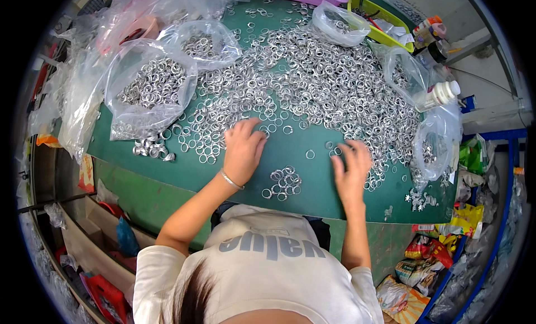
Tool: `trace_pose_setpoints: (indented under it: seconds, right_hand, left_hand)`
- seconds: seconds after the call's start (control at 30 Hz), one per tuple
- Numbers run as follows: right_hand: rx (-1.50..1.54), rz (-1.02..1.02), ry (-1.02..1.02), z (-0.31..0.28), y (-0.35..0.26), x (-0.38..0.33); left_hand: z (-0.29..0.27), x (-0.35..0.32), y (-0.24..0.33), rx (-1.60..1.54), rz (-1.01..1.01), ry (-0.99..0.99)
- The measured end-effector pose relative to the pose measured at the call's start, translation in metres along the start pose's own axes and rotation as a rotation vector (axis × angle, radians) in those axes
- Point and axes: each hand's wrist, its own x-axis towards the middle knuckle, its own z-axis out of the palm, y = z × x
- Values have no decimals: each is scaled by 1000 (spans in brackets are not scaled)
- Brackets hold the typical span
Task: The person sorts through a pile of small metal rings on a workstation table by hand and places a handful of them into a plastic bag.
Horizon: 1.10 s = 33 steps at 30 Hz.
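Silvery metal rings (312, 84) are lying heaped across the green worktop (290, 151). Both hands are resting flat and unclenched, grasping nothing: left hand (243, 151) at the heap's near edge, right hand (352, 166) beside a small sorted cluster (283, 182). Sorting seems underway; pinching single rings likely comes next.

Left hand (243, 151) and right hand (352, 165) palm-down, spread.

Bright even overhead light, soft shadows, glare on plastic bags, dark fisheye rim
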Motion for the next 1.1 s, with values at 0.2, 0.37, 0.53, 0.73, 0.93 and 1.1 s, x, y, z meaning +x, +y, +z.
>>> trace_pose_setpoints:
  seconds: [0.2,0.37,0.53,0.73,0.93,1.1]
  right_hand:
    - [-173,-64,-56,5,10,-3]
    - [136,13,1,4,18,17]
    - [152,-163,-22,39,-7,70]
    - [10,-236,-168,34,19,66]
    - [-212,-167,-89,-1,35,32]
    - [225,-235,-177,8,-22,25]
  left_hand:
    - [15,-7,1,-127,43,-50]
    - [35,-8,13,-353,22,-128]
    - [66,8,56,-658,103,-276]
    - [42,16,41,-570,23,-219]
    - [17,22,11,-395,-59,-305]
    - [41,36,15,-357,86,-263]
